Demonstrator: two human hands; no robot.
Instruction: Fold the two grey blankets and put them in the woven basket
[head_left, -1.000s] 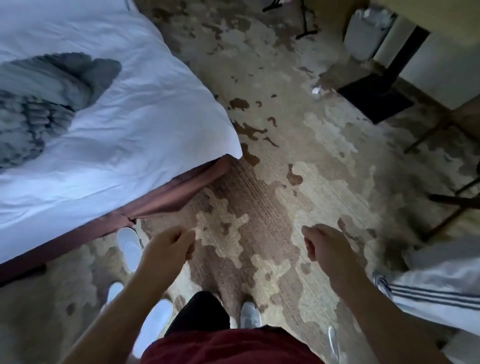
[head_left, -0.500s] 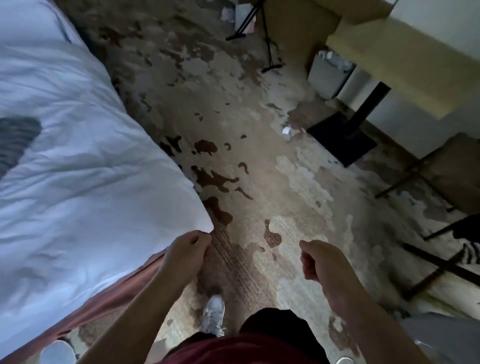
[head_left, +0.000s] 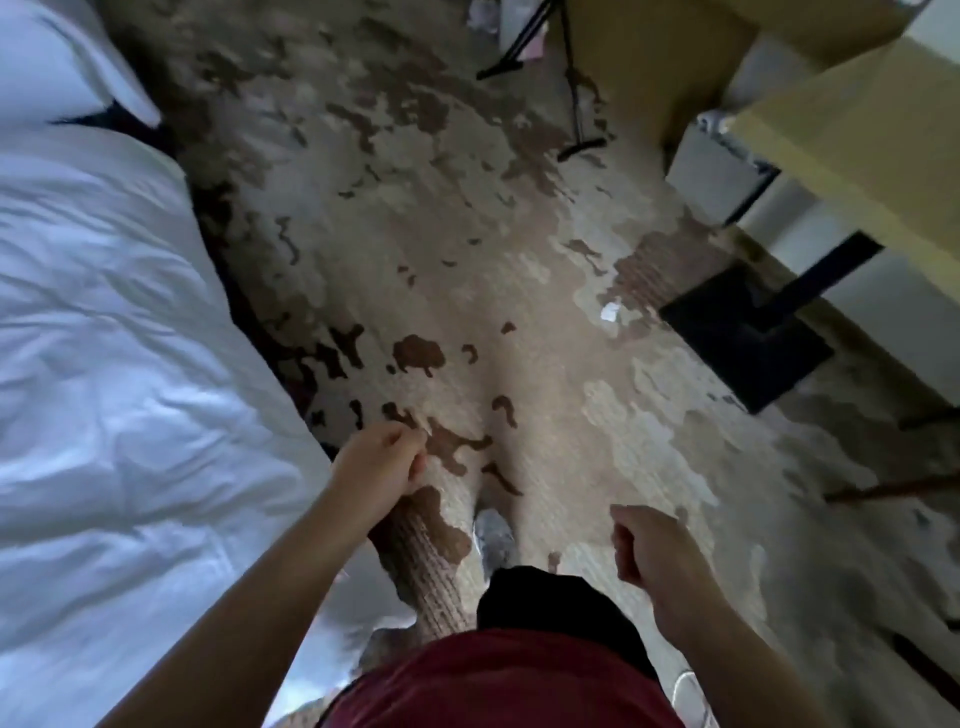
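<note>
Neither grey blanket nor the woven basket is in view. My left hand (head_left: 382, 460) hangs over the carpet just off the bed's edge, fingers curled with the thumb against them, holding nothing. My right hand (head_left: 649, 556) is held out over the carpet at the lower right, curled into a fist, also empty. My bare forearms reach in from the bottom, above my red shirt and one grey shoe (head_left: 493, 538).
A bed with a white duvet (head_left: 114, 364) fills the left side. Patterned beige and brown carpet (head_left: 467, 234) runs ahead. At the right stand a yellow desk (head_left: 857, 135) with a black base plate (head_left: 748, 338), a white bin (head_left: 711, 176), tripod legs (head_left: 576, 104) and chair legs (head_left: 893, 486).
The view has moved forward alongside the bed and turned; the grey blanket on the duvet has dropped out of view at the left. Both hands stay curled and empty.
</note>
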